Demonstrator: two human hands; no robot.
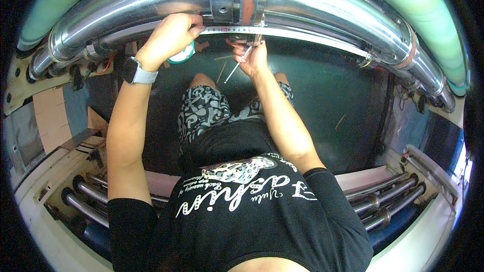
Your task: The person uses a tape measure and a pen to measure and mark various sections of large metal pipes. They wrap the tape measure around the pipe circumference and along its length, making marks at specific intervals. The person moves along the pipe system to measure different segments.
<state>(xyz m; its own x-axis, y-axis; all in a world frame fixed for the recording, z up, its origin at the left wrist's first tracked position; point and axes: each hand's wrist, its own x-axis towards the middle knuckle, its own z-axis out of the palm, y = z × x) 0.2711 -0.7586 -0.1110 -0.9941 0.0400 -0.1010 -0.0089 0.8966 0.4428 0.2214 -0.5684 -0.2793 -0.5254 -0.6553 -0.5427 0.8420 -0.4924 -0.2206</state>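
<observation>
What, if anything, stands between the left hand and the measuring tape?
Nothing visible: the left hand pinches the measuring tape near its visible left end. The right hand, with a thin rod in its fingers, is farther right, not between them.

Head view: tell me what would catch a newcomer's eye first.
The shiny roller dominates, arching across the top with a green roller beyond it. Just below the shiny roller, a pale tape stretches rightward from the left hand, whose fingers pinch it. Near the middle, under the tape, the right hand holds a thin rod slanting down to the left.
</observation>
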